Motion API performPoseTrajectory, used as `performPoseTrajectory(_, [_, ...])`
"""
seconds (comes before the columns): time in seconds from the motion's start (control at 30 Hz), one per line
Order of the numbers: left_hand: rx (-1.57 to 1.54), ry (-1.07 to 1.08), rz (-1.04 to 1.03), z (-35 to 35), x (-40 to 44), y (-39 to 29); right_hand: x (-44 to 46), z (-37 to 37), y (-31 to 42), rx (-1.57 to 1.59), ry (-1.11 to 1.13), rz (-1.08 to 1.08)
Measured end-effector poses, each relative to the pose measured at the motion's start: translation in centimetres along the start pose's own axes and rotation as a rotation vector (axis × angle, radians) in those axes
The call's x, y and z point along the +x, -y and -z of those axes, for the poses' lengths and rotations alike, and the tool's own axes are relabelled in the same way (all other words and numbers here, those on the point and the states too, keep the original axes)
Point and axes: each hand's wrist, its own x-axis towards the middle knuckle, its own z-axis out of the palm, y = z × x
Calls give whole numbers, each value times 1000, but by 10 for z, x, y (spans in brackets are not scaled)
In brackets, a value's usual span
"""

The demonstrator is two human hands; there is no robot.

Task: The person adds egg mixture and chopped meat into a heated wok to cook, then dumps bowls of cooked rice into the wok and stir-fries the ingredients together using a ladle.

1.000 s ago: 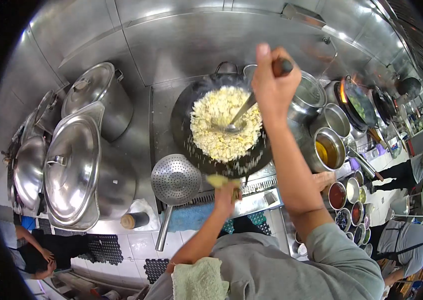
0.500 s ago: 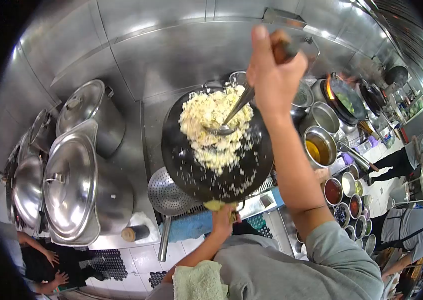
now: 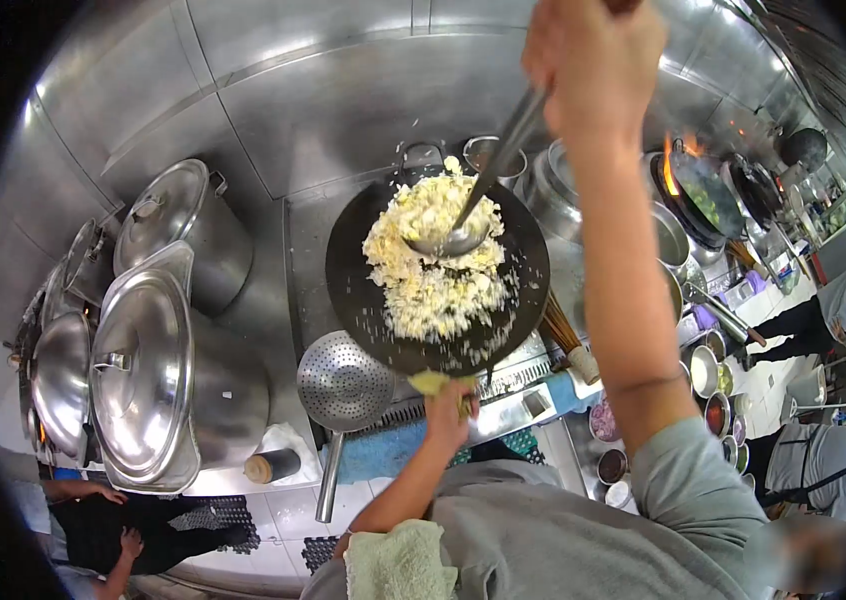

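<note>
Stainless-steel wall panels [image 3: 333,110] run beyond both grips. Far left of the left grip, large silver pots with domed lids [image 3: 148,350] stand on a steel bench [image 3: 274,300]; nearer to it are a small dark bottle with a tan cap [image 3: 278,465] and, just beside it, a round perforated steel strainer [image 3: 346,380].

The left grip [image 3: 448,415] has its fingers curled round a folded yellow-green cloth [image 3: 429,383] at the near rim of a round black wok [image 3: 348,275]. Directly beyond that grip, inside the wok, lies loose white-and-yellow grainy food [image 3: 438,305]. Compared with half a second ago, the right grip [image 3: 598,75] has risen and shifted rightward, fingers wrapped firmly round the handle of a long steel ladle [image 3: 468,238]. Its bowl rests in the farther heap, and dark metal now shows beneath it, so the food seems to be parting.

Below the right grip lies a bundled bamboo brush [image 3: 563,325]. Farther right, orange flame licks a second dark wok [image 3: 711,200], and a grey-shirted person [image 3: 818,460] works well apart.
</note>
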Motion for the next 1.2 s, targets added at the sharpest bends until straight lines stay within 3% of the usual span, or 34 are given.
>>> performPoseTrajectory(0.17, [14,-18,66,-34,82,-50,53,-14,19,73,52,-122])
performPoseTrajectory(0.23, [10,-20,65,-31,91,-48,40,-11,0,-77,21,-109])
performPoseTrajectory(0.4, [-18,-24,106,-31,88,-51,-81,36,-194,-132,-2,-163])
performPoseTrajectory(0.7, [30,-38,113,-33,77,-58,24,50,-77,103,34,-288])
performPoseTrajectory(0.8, [16,-45,114,-38,75,-57,-16,75,-155,-180,-82,-180])
performPoseTrajectory(0.87, [1,-46,98,-37,77,-56,-58,82,-183,-192,-20,-250])
performPoseTrajectory(0.97, [50,-68,141,-26,67,-52,-45,72,-174,59,-45,-379])
performPoseTrajectory(1.1, [37,-51,128,-40,70,-60,-15,63,-104,61,-5,-357])
performPoseTrajectory(1.2, [47,-42,134,-36,68,-58,-63,68,-168,-291,-52,-113])
